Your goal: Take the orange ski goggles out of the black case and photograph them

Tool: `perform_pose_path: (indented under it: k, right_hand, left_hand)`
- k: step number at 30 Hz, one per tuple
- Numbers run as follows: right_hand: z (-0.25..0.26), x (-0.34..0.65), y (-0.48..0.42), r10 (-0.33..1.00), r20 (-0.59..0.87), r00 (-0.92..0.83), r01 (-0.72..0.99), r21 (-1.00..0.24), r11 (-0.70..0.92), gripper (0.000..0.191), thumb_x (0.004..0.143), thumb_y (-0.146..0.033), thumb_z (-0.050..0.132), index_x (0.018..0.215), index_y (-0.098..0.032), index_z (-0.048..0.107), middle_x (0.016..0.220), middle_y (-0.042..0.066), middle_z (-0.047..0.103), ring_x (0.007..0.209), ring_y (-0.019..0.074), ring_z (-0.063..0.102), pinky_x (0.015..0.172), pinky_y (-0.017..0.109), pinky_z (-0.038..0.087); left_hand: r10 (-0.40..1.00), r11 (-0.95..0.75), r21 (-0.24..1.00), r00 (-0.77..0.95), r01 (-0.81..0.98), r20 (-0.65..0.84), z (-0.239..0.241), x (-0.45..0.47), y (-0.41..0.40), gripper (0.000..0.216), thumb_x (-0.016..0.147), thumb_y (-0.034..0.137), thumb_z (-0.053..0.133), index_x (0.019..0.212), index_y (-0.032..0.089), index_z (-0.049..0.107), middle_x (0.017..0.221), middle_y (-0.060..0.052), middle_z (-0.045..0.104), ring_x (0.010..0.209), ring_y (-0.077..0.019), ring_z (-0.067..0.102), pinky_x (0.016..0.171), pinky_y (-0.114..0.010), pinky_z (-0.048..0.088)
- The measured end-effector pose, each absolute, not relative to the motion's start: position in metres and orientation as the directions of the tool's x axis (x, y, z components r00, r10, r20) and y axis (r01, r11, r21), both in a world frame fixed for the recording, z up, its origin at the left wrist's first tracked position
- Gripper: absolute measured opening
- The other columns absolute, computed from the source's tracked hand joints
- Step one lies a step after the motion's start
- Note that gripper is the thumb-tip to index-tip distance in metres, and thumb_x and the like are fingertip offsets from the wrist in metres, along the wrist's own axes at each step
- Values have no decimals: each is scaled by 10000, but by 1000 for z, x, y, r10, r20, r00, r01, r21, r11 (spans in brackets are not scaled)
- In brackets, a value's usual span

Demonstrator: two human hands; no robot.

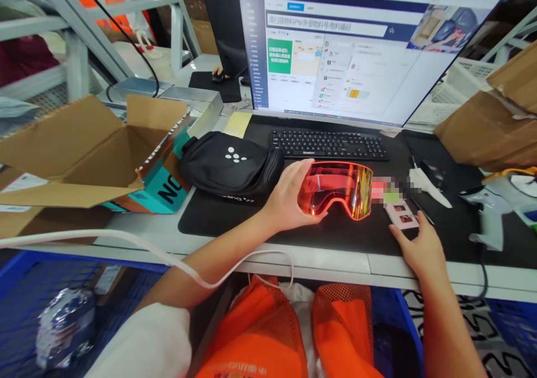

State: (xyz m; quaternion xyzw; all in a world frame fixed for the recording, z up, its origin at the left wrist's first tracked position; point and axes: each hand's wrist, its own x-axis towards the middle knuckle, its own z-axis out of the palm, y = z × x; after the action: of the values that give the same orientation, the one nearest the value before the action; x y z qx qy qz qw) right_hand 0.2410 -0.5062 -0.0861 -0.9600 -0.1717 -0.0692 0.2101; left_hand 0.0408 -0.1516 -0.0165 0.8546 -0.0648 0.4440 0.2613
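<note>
My left hand (289, 196) grips a pair of ski goggles (335, 193) by the left end of the frame. Their frame is bright orange-red, the mirrored lens shows red and yellow, and they are raised just above the black desk mat (235, 227). At the front edge of the mat, my right hand (422, 246) has its thumb and fingers around the near end of a phone (400, 215) with small pictures on its lit screen. Left of the goggles lies a black zipped case (230, 165) with white dots.
An open cardboard box (163, 176) with teal sides stands at left. Behind the goggles are a keyboard (327, 145) and a monitor (335, 48). A white scanner (489, 216) and a white-handled knife (432, 188) lie at right. A white cable (168, 258) crosses my left forearm.
</note>
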Motion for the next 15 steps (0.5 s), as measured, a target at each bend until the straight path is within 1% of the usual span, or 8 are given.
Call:
perform_pose_path:
  k: [3,5,15]
  right_hand:
    - [-86,241,-507,301,201,932,357,-376,-855,1078,848,-761,572,1605,-4,443,1570,307,543,1416,482,544,1168,613,436]
    - [-87,241,-507,301,204,932,358,-373,-856,1073,849,-771,564,1607,-20,445,1564,300,550,1410,478,548,1163,615,440]
    - [-83,239,-505,302,193,934,353,-356,-865,1087,850,-781,536,1601,1,452,1528,318,569,1397,478,558,1157,609,450]
  left_hand:
    - [120,-852,389,593,-350,796,-18,41,-151,1247,793,496,864,1712,317,40,1561,-182,509,1435,-372,542,1201,-590,470]
    - [120,-853,388,593,-349,796,-19,42,-150,1250,803,502,855,1712,334,13,1567,-177,505,1433,-366,546,1197,-586,476]
    - [117,-848,381,569,-370,814,-19,41,-151,1240,818,493,852,1720,321,19,1571,-176,503,1446,-363,537,1203,-574,477]
